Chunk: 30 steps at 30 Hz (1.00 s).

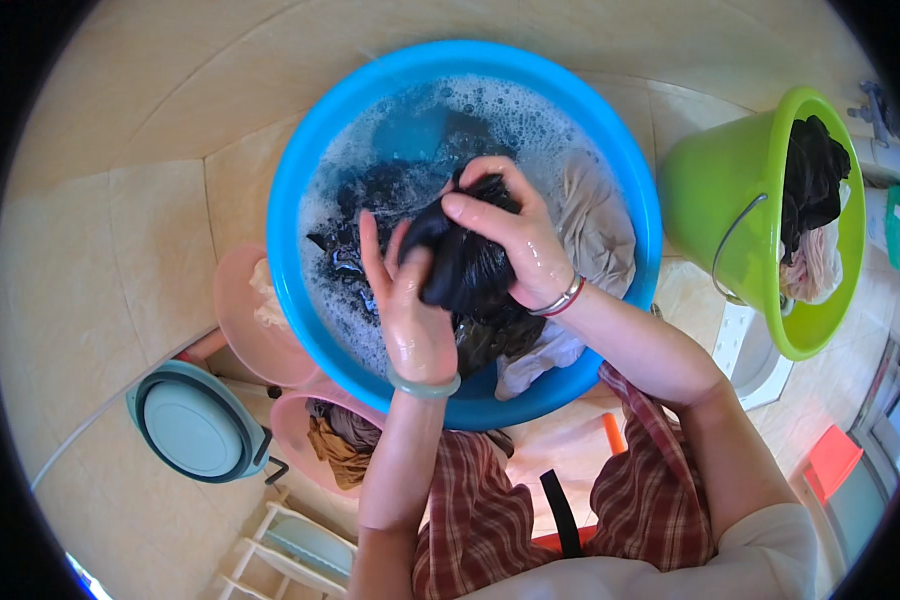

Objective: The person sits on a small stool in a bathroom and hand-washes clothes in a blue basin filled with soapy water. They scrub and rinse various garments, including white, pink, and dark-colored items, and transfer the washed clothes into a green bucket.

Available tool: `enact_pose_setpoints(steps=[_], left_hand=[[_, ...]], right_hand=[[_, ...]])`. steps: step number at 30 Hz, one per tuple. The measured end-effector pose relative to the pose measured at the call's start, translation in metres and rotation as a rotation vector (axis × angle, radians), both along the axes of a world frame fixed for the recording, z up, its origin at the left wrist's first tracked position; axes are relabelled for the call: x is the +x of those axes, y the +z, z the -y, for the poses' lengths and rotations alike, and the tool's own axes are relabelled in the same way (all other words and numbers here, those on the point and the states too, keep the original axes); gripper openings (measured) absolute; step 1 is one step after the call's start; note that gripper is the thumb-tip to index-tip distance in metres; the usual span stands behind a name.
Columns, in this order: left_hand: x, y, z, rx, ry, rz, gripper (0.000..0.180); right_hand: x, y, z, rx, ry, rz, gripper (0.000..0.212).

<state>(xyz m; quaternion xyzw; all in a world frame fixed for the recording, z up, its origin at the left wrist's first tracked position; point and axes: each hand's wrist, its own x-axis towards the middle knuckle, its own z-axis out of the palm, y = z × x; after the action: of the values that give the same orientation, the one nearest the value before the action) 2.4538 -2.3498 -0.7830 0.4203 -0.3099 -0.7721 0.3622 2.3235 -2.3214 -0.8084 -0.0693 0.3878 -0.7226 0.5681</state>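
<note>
black cloth (473,268) over blue basin (283,220)

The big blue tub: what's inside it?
Sudsy water, dark cloth at the left and pale cloth at the right. Over the middle, the right hand holds a black cloth, with the left hand at its edge. Whatever lies beneath all these is covered.

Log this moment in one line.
left hand: touching black cloth; right hand: holding it; blue basin beneath: sudsy water, beige cloth
</note>
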Motion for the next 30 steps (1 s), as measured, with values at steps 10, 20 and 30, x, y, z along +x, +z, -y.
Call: enact_pose_setpoints(steps=[10,20,30], left_hand=[[-0.043,0.016,-0.002,-0.184,0.315,0.143,0.033],[-0.023,0.033,0.014,-1.436,-0.095,0.553,0.023],[-0.01,0.044,0.007,-1.702,-0.422,0.59,0.035]], right_hand=[[0.028,0.027,0.003,0.015,-0.208,0.018,0.018],[0.022,0.024,-0.003,-0.131,0.124,0.672,0.021],[0.022,0.027,-0.002,-0.044,0.235,0.387,0.027]])
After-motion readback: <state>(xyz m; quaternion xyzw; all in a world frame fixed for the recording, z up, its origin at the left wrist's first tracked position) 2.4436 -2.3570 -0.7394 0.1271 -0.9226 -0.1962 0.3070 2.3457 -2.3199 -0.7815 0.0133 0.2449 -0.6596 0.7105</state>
